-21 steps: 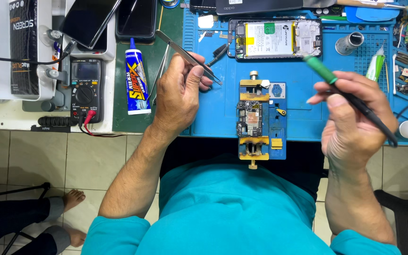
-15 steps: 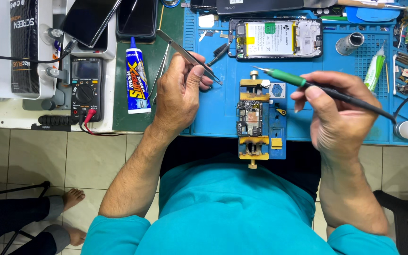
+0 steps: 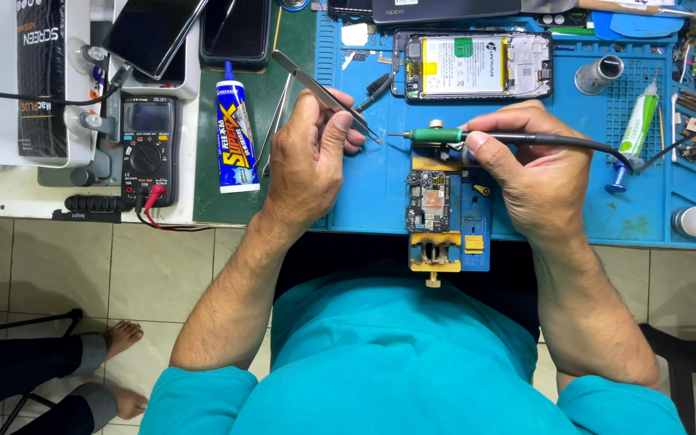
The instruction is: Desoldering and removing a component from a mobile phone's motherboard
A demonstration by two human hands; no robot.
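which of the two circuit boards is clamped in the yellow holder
The small dark bare circuit board, between the hands. The other board sits inside the opened phone at the mat's top, beside its pale battery, unclamped.

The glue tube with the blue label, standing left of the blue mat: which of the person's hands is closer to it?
Left. The left hand, holding tweezers, sits just right of the glue tube. The right hand, gripping the soldering iron, is farther right, beyond the clamped circuit board.

Circuit board (image 3: 428,201) in clamp (image 3: 437,242) on mat (image 3: 646,201); multimeter (image 3: 147,149) left.
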